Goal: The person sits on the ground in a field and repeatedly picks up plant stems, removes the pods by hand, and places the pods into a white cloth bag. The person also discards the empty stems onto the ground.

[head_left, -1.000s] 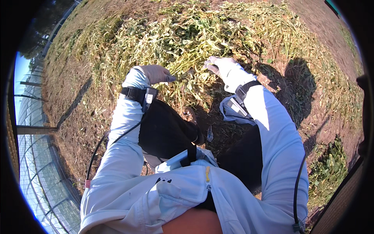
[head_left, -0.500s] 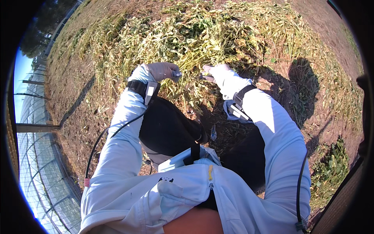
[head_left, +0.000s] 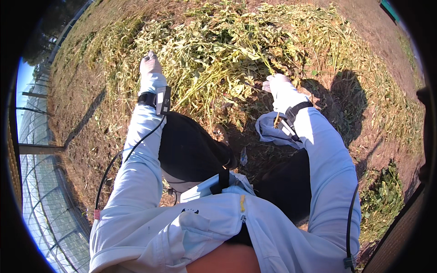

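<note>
My left hand (head_left: 150, 65), in a pale glove, reaches forward at the left edge of a heap of cut, yellowing leafy plants (head_left: 205, 63). Its fingers are foreshortened, so their grip is unclear. My right hand (head_left: 276, 82), gloved too, is at the near right of the heap with its fingers curled together. A yellow-green stem (head_left: 265, 59) runs down toward those fingers; whether they grip it is too small to make out. Below the right wrist, a white bag (head_left: 269, 129) lies on the ground, partly hidden by the wrist device.
Strapped devices (head_left: 163, 101) with cables sit on both forearms. Between my dark-trousered legs lies a small clear object (head_left: 243, 156). A netted frame structure (head_left: 41, 182) stands at the left. More green plants (head_left: 387, 195) lie at the right.
My hands were close together over the near edge of the heap. They have moved apart: the left outward and forward, the right a little to the right. More of the white bag shows.
</note>
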Motion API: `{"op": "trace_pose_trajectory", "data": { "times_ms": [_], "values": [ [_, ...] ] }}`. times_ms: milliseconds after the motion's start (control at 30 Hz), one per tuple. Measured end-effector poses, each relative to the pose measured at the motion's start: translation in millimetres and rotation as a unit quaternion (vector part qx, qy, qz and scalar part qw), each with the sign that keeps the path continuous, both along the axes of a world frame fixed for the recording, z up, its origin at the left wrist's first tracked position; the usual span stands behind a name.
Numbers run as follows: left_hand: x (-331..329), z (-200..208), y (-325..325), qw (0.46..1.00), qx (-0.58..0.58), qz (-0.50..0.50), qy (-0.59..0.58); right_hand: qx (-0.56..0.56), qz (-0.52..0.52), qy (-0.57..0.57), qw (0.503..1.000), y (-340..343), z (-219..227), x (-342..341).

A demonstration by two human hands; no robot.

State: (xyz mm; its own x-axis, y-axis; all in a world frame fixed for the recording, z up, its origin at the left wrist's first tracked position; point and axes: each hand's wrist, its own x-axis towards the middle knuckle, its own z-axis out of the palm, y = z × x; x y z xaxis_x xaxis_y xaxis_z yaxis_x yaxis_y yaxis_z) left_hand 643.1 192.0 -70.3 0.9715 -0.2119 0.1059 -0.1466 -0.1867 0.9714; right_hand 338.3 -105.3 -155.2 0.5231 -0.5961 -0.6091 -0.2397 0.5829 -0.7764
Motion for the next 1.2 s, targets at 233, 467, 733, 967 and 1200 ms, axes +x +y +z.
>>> {"op": "trace_pose_trajectory", "data": {
  "times_ms": [233,467,733,967,1200],
  "values": [
    [-15.0,-7.3,-35.3,0.928,0.324,0.082,-0.163,-0.247,-0.057,-0.123,0.96,-55.0,71.5,-38.4],
    [-89.9,13.7,-104.1,0.883,0.365,-0.151,-0.254,-0.433,-0.147,-0.143,0.878,-78.3,164.5,-95.0],
    [-142.3,18.1,-149.8,0.783,0.478,-0.323,-0.232,-0.493,-0.268,-0.16,0.812,-75.0,228.1,-144.9],
    [-153.8,-33.4,-176.4,0.702,0.55,-0.418,-0.174,-0.477,-0.302,-0.218,0.796,-75.3,237.2,-157.5],
    [-146.8,-104.8,-189.5,0.457,0.54,-0.616,-0.346,-0.49,-0.335,-0.15,0.791,-83.9,227.2,-165.2]
  ]
}}
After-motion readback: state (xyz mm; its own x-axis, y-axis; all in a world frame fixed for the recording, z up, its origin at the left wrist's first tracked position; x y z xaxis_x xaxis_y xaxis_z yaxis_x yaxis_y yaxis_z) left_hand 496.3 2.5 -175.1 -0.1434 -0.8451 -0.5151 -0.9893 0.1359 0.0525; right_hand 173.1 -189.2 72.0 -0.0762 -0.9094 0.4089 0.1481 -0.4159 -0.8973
